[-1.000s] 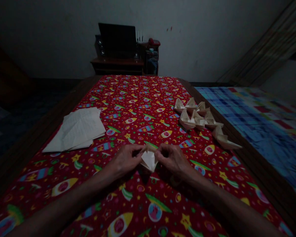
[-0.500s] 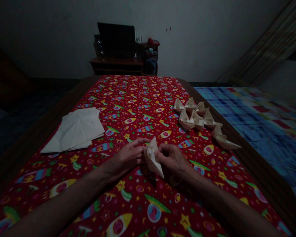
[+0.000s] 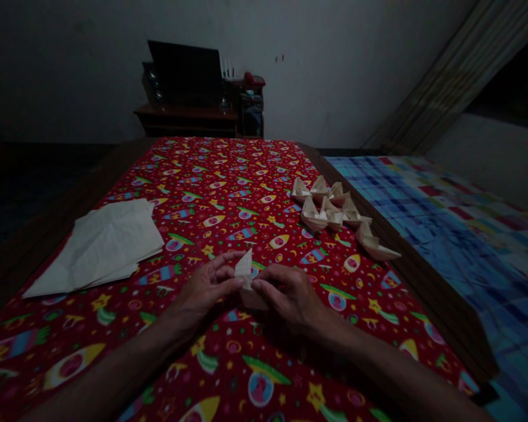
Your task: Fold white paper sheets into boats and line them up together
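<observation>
Folded paper (image 3: 244, 271) btwn both hands' fingers, tip poking up above. L hand (image 3: 210, 282): thumb + fingers pinching its L side; R hand (image 3: 290, 293): pinching R side.

Red cloth with a bright cartoon print (image 3: 257, 374)
I see yellow-and-white rockets and green-tailed stars on it, and blue plaid on the multicoloured checked bedding (image 3: 400, 199).

Red-clothed table (image 3: 246, 217) with folded papers (image 3: 321, 214)
</observation>
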The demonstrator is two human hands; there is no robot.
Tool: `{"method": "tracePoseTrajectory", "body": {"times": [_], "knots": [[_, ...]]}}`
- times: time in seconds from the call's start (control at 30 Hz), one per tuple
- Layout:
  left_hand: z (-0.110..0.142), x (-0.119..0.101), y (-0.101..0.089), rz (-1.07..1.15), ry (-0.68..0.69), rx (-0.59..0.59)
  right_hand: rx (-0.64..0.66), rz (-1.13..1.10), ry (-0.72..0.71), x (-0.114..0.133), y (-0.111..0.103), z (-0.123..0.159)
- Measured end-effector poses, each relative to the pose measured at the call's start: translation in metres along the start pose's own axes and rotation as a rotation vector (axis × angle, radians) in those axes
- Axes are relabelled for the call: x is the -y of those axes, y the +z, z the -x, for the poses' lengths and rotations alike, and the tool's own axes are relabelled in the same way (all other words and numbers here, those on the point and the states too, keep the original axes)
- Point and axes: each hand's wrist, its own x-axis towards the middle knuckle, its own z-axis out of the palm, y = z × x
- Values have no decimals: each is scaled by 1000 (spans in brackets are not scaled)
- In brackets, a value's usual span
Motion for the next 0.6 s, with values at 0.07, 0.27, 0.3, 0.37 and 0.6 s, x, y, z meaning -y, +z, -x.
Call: {"method": "tracePoseTrajectory", "body": {"times": [0.07,0.27,0.3,0.37,0.6], "knots": [[1,-2,2,5,-6,22,12,3,-10,0,2,1],[0,-4,2,3,72,58,-89,154,-33,-3,-11,-5],[-1,-3,1,-7,93,39,-116,192,-22,-3,-22,-7],[-2,-1,-3,-38,123,7,-179,258,-10,-4,-53,-9],[-7,2,-9,-161,141,-38,-108,841,197,-29,-216,17]]}}
